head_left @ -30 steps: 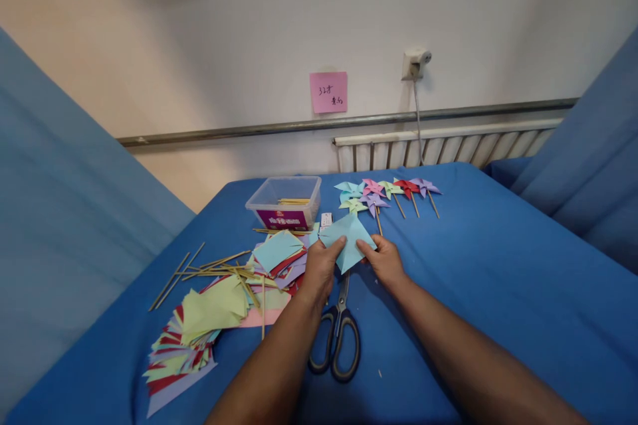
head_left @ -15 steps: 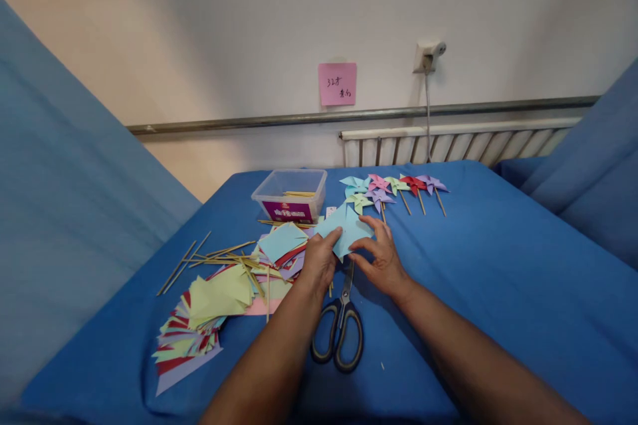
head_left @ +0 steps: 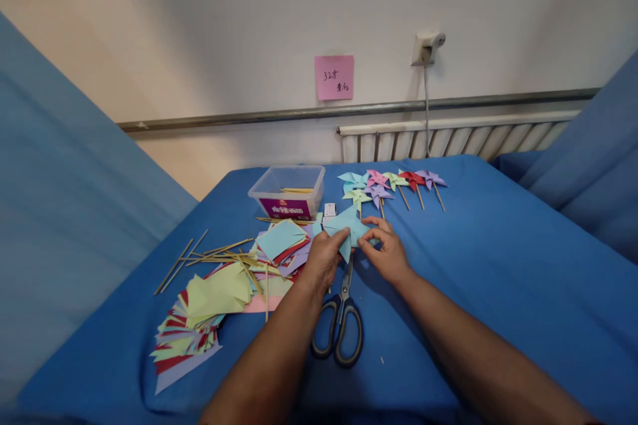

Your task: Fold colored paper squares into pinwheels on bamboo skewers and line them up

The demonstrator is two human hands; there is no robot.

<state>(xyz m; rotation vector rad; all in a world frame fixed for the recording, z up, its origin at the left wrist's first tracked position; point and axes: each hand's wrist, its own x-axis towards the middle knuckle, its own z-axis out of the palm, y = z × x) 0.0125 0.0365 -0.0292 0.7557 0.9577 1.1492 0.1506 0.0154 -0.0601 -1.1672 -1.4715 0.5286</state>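
Between my hands is a light blue paper pinwheel blank, cut into points and partly folded. My left hand grips it from the left, thumb pressed on top near its middle. At the right edge, the thumb and fingers of my right hand pinch a corner bent inward. Black-handled scissors lie on the blue cloth just below, their blade tips hidden under the paper and hands. Left of my left hand is a stack of cut paper squares, light blue on top.
Finished pinwheels on sticks lie at the back right. A clear plastic tub holds sticks, with a small white box beside it. Loose sticks and fanned coloured paper lie left. A radiator stands behind the table.
My right hand has brought the right-hand corner of the blue paper inward, so the sheet now looks more folded. My left hand keeps its hold. The view has shifted slightly.
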